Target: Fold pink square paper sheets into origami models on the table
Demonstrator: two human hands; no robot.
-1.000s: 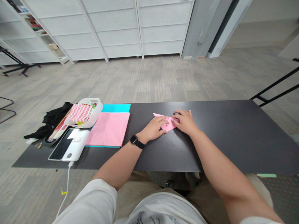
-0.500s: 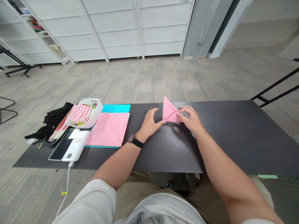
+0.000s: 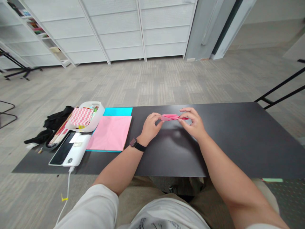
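White cabinets (image 3: 119, 35) beyond grey floor (image 3: 152, 82), tops cut off; dark table (image 3: 238, 140) in front. Folded pink paper (image 3: 169, 117) held just above table, near far edge, seen nearly edge-on, faces hard to make out. Left hand (image 3: 150, 127) pinches left end, thumb against fingers; right hand (image 3: 194, 124) pinches right end, fingertips hiding some folds. Half second ago, triangular face showed, left fingers spread; now tipped, left fingers closed in.

Pink paper (image 3: 170, 117) partly behind right hand (image 3: 194, 124), cable (image 3: 68, 190) cut off, shelf contents (image 3: 37, 29) seemingly blurred
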